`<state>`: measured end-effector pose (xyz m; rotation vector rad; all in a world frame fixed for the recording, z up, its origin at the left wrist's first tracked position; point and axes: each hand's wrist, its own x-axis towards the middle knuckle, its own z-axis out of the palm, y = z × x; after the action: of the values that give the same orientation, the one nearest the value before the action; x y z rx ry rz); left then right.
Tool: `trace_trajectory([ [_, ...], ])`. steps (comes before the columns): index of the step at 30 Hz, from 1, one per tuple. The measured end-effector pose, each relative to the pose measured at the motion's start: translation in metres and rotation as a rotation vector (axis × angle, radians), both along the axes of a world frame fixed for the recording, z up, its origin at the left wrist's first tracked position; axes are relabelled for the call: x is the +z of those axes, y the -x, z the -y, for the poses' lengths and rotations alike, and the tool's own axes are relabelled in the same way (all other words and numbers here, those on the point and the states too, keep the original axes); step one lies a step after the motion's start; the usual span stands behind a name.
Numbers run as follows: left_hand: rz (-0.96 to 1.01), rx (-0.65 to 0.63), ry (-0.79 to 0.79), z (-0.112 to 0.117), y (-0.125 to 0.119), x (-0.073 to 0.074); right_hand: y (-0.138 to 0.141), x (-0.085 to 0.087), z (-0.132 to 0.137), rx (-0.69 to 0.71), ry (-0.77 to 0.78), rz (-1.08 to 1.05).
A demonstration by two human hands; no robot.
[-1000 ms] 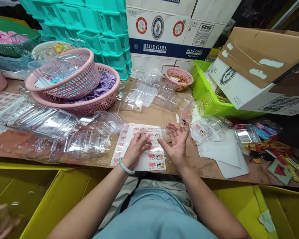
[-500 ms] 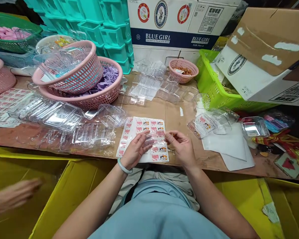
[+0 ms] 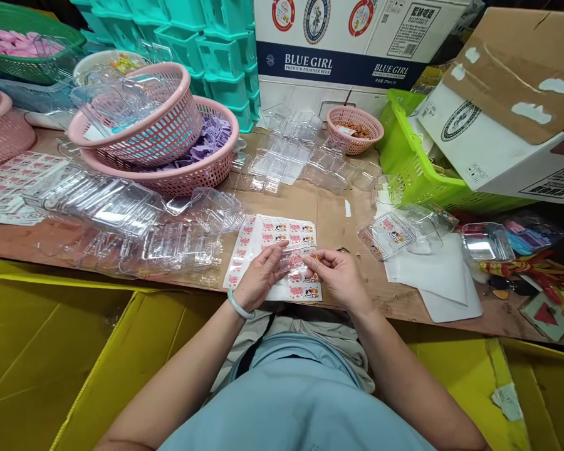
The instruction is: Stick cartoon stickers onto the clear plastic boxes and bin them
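My left hand [image 3: 262, 275] grips a small clear plastic box [image 3: 295, 255] from the left, just above a sheet of cartoon stickers [image 3: 275, 241] lying on the brown table [image 3: 329, 216]. My right hand [image 3: 338, 275] pinches a small sticker [image 3: 316, 256] against the box's right end. A pale green bangle sits on my left wrist. To the left lies a heap of empty clear boxes [image 3: 122, 219]. At the right stands a clear box with stickers on it [image 3: 388, 235].
Two stacked pink baskets [image 3: 169, 138] stand at the back left, a small pink basket [image 3: 355, 128] and a green crate [image 3: 418, 175] at the back right. Cardboard cartons and teal crates line the rear. White backing sheets [image 3: 432, 275] lie right. Yellow cartons [image 3: 51, 351] flank my lap.
My right hand has swung in from open, palm up, and closed on the box's right end. Another person's blurred hand at the lower left has gone from view.
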<state>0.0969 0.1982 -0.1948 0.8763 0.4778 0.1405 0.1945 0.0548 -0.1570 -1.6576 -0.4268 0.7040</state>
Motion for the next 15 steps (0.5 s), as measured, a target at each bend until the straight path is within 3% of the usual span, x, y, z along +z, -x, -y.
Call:
trace_trajectory([
  [7, -0.004, -0.002, -0.007, -0.0007, 0.0001, 0.0, -0.0008, 0.0099, -0.0051, 0.023, 0.05, -0.004],
  [15, 0.009, -0.003, -0.015, -0.0005, 0.0003, -0.0014, -0.0014, 0.0081, -0.005, 0.035, 0.073, 0.02],
])
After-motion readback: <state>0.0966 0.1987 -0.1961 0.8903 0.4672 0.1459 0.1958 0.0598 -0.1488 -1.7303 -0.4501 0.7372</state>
